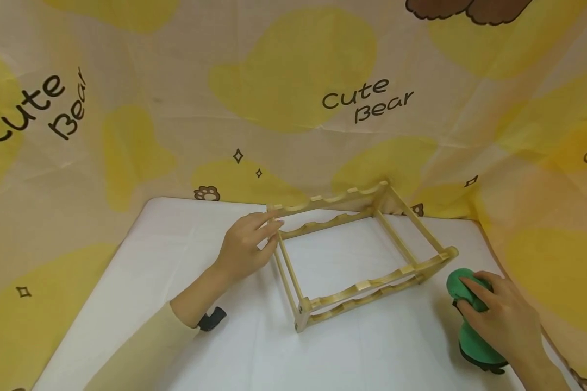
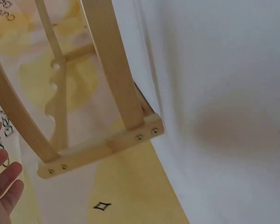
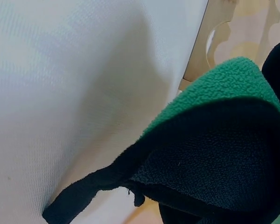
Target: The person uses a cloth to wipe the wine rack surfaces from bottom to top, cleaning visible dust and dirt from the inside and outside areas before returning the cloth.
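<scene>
A light wooden rack point(image 1: 364, 284) with scalloped rails stands at an angle on the white table. At its far left corner is my left hand point(image 1: 247, 241), its fingers reaching over the rail's end. The left wrist view shows these fingers point(image 2: 7, 179) spread loosely beside the wooden frame point(image 2: 100, 144); firm contact cannot be made out. To the right of the rack, my right hand point(image 1: 506, 315) grips a green fleece item point(image 1: 479, 339) with black trim. In the right wrist view, the fleece item point(image 3: 214, 84) shows a dark inside and a hanging black strip; the right fingers are hidden there.
The white table point(image 1: 176, 244) meets yellow-and-beige printed cloth point(image 1: 293, 81) at the back and sides. A small black curved object point(image 1: 212, 319) shows beside the left sleeve. The rack's near end stands close to the right hand.
</scene>
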`<state>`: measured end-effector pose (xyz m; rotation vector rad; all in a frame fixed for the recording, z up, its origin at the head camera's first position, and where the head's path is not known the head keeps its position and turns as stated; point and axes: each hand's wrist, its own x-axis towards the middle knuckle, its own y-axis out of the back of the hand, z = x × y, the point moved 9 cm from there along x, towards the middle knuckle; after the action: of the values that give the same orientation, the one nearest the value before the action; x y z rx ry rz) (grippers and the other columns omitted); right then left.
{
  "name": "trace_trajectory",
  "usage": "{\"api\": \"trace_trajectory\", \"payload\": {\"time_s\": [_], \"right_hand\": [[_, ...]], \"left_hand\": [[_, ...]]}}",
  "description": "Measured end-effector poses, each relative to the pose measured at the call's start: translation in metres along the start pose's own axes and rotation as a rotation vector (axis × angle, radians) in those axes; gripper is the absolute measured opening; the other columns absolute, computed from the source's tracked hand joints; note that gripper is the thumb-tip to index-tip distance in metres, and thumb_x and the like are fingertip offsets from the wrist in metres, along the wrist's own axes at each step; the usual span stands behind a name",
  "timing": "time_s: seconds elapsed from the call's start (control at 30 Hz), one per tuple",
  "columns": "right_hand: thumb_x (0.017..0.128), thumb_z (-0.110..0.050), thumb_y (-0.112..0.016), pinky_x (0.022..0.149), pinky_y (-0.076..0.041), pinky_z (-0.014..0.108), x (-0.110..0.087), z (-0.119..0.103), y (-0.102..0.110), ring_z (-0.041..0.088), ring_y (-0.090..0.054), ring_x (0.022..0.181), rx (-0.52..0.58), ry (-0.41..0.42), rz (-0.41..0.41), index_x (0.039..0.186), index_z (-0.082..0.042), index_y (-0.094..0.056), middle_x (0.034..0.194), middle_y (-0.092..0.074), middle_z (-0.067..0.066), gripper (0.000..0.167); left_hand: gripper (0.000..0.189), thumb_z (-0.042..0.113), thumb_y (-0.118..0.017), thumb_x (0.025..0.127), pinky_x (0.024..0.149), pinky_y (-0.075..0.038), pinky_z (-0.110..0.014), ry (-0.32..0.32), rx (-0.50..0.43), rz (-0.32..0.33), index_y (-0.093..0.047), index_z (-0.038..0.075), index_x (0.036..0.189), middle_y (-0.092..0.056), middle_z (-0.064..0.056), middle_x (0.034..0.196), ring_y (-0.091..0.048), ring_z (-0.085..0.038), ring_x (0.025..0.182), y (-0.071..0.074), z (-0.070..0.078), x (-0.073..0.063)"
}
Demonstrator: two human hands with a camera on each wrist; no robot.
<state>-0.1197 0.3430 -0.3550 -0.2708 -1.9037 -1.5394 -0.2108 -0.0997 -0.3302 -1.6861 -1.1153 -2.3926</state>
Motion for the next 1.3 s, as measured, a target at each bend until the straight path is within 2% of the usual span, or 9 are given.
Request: {"api": "trace_trajectory", "payload": {"time_s": [0.2, 0.57, 0.73, 0.8, 0.93, 1.0, 1.07, 1.17, 1.3], "right_hand": [[0.098, -0.072, -0.034, 0.048, -0.053, 0.061, 0.0, -0.003, 0.0, 0.039, -0.063, 0.093, -0.006, 0.016, 0.013, 0.102, 0.003, -0.079, 0.112, -0.067, 0.022, 0.088], [0.098, -0.073, -0.034, 0.051, -0.05, 0.05, -0.002, -0.004, -0.001, 0.037, -0.063, 0.09, -0.019, 0.03, 0.024, 0.1, 0.003, -0.079, 0.111, -0.067, 0.021, 0.088], [0.097, -0.074, -0.033, 0.049, -0.051, 0.05, -0.004, -0.002, -0.002, 0.037, -0.063, 0.09, -0.006, 0.022, 0.013, 0.1, 0.002, -0.079, 0.111, -0.067, 0.021, 0.089], [0.097, -0.071, -0.04, 0.05, -0.052, 0.05, -0.004, 0.0, -0.002, 0.036, -0.063, 0.091, 0.001, 0.013, 0.002, 0.102, 0.002, -0.079, 0.113, -0.067, 0.021, 0.083], [0.085, -0.039, -0.071, 0.052, -0.053, 0.052, -0.005, 0.003, -0.004, 0.036, -0.062, 0.094, 0.005, -0.025, -0.037, 0.105, 0.001, -0.078, 0.117, -0.065, 0.02, 0.046], [0.086, -0.04, -0.071, 0.051, -0.053, 0.052, -0.005, 0.003, -0.003, 0.036, -0.062, 0.094, 0.003, -0.023, -0.031, 0.105, 0.001, -0.079, 0.116, -0.066, 0.02, 0.046], [0.092, -0.054, -0.064, 0.049, -0.052, 0.049, -0.005, 0.002, -0.003, 0.035, -0.062, 0.093, -0.003, -0.015, -0.016, 0.103, 0.001, -0.079, 0.115, -0.066, 0.019, 0.058], [0.096, -0.074, -0.036, 0.047, -0.05, 0.045, -0.004, 0.0, -0.002, 0.034, -0.062, 0.09, -0.011, 0.016, 0.021, 0.1, 0.0, -0.08, 0.112, -0.067, 0.019, 0.086], [0.096, -0.075, -0.036, 0.049, -0.048, 0.041, -0.004, -0.001, 0.0, 0.034, -0.062, 0.09, -0.022, 0.023, 0.034, 0.099, 0.0, -0.08, 0.111, -0.068, 0.018, 0.087]], "left_hand": [[0.03, 0.011, -0.077, 0.081, 0.09, -0.061, -0.048, -0.069, -0.057, -0.034, -0.077, 0.006, 0.11, -0.075, -0.014, 0.118, -0.073, -0.032, 0.105, 0.004, 0.03, -0.007], [0.036, 0.038, -0.062, 0.095, 0.093, -0.059, -0.048, -0.263, -0.137, -0.047, -0.078, 0.011, 0.113, -0.075, -0.01, 0.116, -0.072, -0.027, 0.104, 0.001, 0.086, -0.018], [0.035, 0.038, -0.07, 0.088, 0.093, -0.058, -0.047, -0.338, -0.137, -0.049, -0.078, 0.013, 0.112, -0.076, -0.008, 0.114, -0.072, -0.027, 0.102, -0.004, 0.104, -0.023], [0.035, 0.037, -0.073, 0.085, 0.093, -0.059, -0.046, -0.355, -0.138, -0.054, -0.078, 0.014, 0.11, -0.076, -0.007, 0.113, -0.072, -0.027, 0.102, -0.007, 0.109, -0.026], [0.032, 0.039, -0.071, 0.087, 0.093, -0.059, -0.044, -0.359, -0.142, -0.09, -0.079, 0.015, 0.108, -0.077, -0.006, 0.11, -0.072, -0.026, 0.101, -0.013, 0.115, -0.03], [0.033, 0.039, -0.072, 0.087, 0.094, -0.059, -0.042, -0.353, -0.142, -0.113, -0.08, 0.015, 0.109, -0.077, -0.004, 0.107, -0.072, -0.025, 0.1, -0.015, 0.116, -0.032], [0.033, 0.037, -0.074, 0.085, 0.094, -0.059, -0.04, -0.346, -0.138, -0.13, -0.08, 0.015, 0.108, -0.077, -0.001, 0.103, -0.072, -0.023, 0.098, -0.016, 0.117, -0.034], [0.034, 0.031, -0.084, 0.076, 0.094, -0.059, -0.038, -0.327, -0.13, -0.155, -0.08, 0.016, 0.106, -0.076, 0.002, 0.095, -0.072, -0.02, 0.095, -0.016, 0.117, -0.035], [0.031, 0.02, -0.089, 0.069, 0.093, -0.06, -0.04, -0.316, -0.133, -0.159, -0.079, 0.018, 0.098, -0.074, 0.006, 0.087, -0.072, -0.018, 0.092, -0.015, 0.117, -0.035]]}}
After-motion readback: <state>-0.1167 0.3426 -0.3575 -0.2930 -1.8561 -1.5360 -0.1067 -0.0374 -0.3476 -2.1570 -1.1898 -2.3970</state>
